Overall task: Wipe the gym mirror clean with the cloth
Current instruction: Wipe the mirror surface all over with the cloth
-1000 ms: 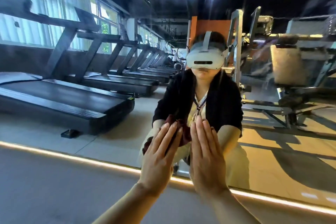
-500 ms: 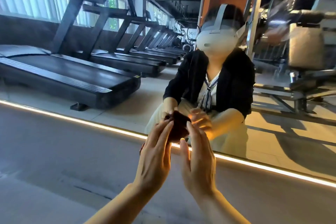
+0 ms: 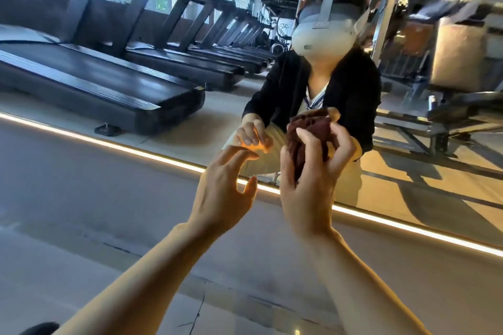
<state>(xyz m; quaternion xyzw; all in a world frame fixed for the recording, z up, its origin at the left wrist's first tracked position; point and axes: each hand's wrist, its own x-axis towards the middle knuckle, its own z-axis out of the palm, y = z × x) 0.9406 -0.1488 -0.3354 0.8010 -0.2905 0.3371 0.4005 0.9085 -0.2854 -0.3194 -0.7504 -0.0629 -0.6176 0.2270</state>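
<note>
Mirror [image 3: 81, 95] ahead; R hand [image 3: 307, 187] grips cloth [image 3: 307, 130].

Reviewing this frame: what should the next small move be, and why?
Probably press the cloth flat against the mirror. The right hand grips it bunched, off the glass; the left hand holds nothing.

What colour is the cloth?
Dark reddish brown cloth, bunched in the right hand; head view.

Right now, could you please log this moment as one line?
cloth: bunched, off mirror | right hand: holds cloth | left hand: empty
</note>
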